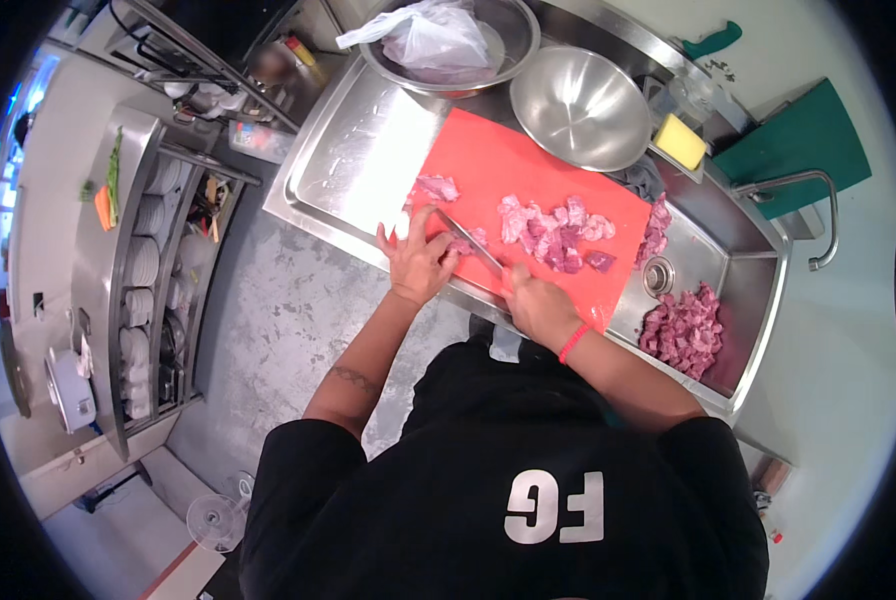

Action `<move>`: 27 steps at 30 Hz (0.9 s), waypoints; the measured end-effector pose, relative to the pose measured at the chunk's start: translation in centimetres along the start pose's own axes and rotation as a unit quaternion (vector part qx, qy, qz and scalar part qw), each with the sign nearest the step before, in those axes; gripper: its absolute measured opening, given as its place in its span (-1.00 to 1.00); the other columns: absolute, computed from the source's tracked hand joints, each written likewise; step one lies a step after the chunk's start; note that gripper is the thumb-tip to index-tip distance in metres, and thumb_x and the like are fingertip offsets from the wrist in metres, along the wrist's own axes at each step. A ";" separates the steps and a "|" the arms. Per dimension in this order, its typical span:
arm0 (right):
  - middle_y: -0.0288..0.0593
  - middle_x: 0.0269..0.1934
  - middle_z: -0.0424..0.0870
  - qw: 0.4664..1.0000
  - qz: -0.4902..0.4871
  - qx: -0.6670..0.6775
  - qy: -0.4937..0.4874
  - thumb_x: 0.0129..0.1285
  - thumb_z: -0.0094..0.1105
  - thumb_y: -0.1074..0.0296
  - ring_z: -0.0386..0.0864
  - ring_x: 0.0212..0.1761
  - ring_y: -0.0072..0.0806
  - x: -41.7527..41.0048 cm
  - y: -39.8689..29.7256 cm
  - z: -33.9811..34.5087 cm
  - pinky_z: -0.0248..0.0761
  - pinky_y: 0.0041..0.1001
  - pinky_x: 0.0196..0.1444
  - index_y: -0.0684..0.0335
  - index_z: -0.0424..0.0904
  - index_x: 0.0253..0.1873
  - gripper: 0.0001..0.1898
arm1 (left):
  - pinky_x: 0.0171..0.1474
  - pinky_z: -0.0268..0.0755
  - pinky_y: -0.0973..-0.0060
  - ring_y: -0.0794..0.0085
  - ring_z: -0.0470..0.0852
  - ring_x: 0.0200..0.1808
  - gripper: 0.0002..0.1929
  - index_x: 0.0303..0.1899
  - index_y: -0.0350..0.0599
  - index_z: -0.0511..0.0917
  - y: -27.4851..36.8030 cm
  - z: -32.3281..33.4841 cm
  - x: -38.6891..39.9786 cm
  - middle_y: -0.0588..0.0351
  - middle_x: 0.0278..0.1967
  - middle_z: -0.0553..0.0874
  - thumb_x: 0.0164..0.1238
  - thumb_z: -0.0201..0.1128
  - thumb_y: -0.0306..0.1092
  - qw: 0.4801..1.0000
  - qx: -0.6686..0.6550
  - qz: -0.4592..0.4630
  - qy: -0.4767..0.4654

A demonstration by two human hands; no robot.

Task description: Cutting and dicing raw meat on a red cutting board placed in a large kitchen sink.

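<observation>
My right hand (542, 304) grips a knife, whose long blade (469, 238) crosses the left part of a red cutting board (478, 154). Under and beside the blade lies a piece of raw meat (463, 241). My left hand (419, 261) holds that meat against the board, its fingertips close to the blade; one finger carries a white wrap (402, 225). Another raw chunk (437, 187) rests just beyond the left fingers. Cut pieces of meat (557, 229) form a loose group on the board's right half. The knife handle is mostly hidden in my right fist.
Right of the board, a steel sink (695, 259) holds piles of cut meat (684, 330) near its drain. Behind are a steel bowl (581, 109), a larger bowl with a plastic bag (440, 41), a yellow sponge (680, 141) and a faucet (827, 217). Plate shelves (144, 262) stand left.
</observation>
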State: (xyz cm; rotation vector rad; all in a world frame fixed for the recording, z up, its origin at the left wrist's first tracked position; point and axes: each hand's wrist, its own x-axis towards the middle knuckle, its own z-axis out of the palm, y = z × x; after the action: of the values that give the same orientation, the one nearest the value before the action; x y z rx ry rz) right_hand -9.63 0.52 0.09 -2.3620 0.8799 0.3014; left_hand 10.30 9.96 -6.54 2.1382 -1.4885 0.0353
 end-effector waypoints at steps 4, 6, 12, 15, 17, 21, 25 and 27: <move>0.24 -0.44 0.66 0.999 0.010 -0.017 -0.036 0.48 -0.11 0.13 0.66 -0.39 0.19 -3.4 1.0 -0.4 0.53 0.03 -0.33 0.38 0.28 -0.03 -0.66 | 0.32 -0.31 -0.41 0.13 0.22 0.47 -0.85 -0.32 0.14 0.70 0.4 -0.4 0.0 0.16 0.33 0.38 0.02 0.38 -0.22 1.000 0.009 0.018 0.001; 0.27 -0.42 0.66 1.000 0.015 0.006 -0.015 0.48 -0.11 0.15 0.67 -0.36 0.18 -2.2 0.1 -0.5 0.53 0.03 -0.32 0.39 0.28 -0.04 -0.67 | 0.30 -0.26 -0.45 0.19 0.23 0.47 -0.85 -0.31 0.13 0.69 0.5 -0.5 0.2 0.19 0.33 0.37 0.04 0.37 -0.21 0.999 0.008 0.035 -0.004; 0.30 -0.37 0.67 1.000 -0.014 -0.014 0.024 0.47 -0.11 0.18 0.69 -0.30 0.15 4.9 -1.5 0.9 0.54 0.03 -0.30 0.35 0.28 -0.03 -0.71 | 0.35 -0.38 -0.35 0.10 0.19 0.49 -0.83 -0.32 0.13 0.72 0.5 0.1 0.2 0.18 0.33 0.39 -0.02 0.39 -0.23 0.998 0.014 0.061 -0.012; 0.26 -0.47 0.64 0.998 -0.027 -0.008 0.051 0.45 -0.07 0.16 0.66 -0.38 0.17 3.6 -0.8 1.8 0.52 -0.02 -0.38 0.39 0.26 -0.06 -0.67 | 0.32 -0.30 -0.41 0.24 0.27 0.44 -0.83 -0.31 0.15 0.69 0.5 0.0 0.4 0.25 0.31 0.39 0.00 0.38 -0.19 1.000 0.015 0.019 0.005; 0.22 -0.50 0.64 0.999 -0.015 -0.022 0.047 0.46 -0.07 0.15 0.67 -0.43 0.12 0.8 0.2 1.6 0.53 -0.05 -0.43 0.38 0.27 -0.08 -0.68 | 0.35 -0.31 -0.37 0.21 0.31 0.41 -0.82 -0.31 0.16 0.70 0.2 0.1 0.2 0.25 0.32 0.40 -0.03 0.38 -0.19 1.000 0.013 -0.013 0.024; 0.17 -0.51 0.66 0.997 0.000 -0.076 -0.005 0.51 -0.17 0.19 0.70 -0.44 0.06 -4.8 2.4 -0.1 0.57 -0.07 -0.42 0.34 0.31 -0.11 -0.72 | 0.38 -0.25 -0.29 0.10 0.35 0.37 -0.84 -0.35 0.08 0.67 -0.1 0.1 0.1 0.15 0.29 0.41 -0.02 0.37 -0.21 0.999 0.007 -0.018 0.046; 0.15 -0.54 0.65 0.995 0.023 -0.097 0.006 0.53 -0.21 0.14 0.70 -0.47 0.04 -3.9 0.7 -0.3 0.58 -0.11 -0.44 0.33 0.31 -0.14 -0.68 | 0.40 -0.15 -0.17 -0.01 0.36 0.34 -0.87 -0.44 -0.02 0.59 -0.9 0.9 -0.6 0.00 0.21 0.43 -0.01 0.32 -0.25 0.994 -0.040 0.014 0.102; 0.18 -0.51 0.66 0.998 0.008 -0.058 0.028 0.54 -0.24 0.13 0.70 -0.44 0.07 -1.4 0.1 0.3 0.58 -0.07 -0.39 0.34 0.32 -0.14 -0.67 | 0.41 -0.12 -0.13 -0.03 0.36 0.34 -0.87 -0.46 -0.04 0.56 -0.8 0.9 -1.0 -0.03 0.18 0.44 -0.01 0.31 -0.27 0.992 -0.054 0.029 0.112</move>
State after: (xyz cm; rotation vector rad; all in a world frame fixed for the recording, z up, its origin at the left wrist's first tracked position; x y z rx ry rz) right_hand -10.74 1.38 0.39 -2.4827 0.9309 0.3020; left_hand 10.41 10.60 -7.99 1.9356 -1.3882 0.2056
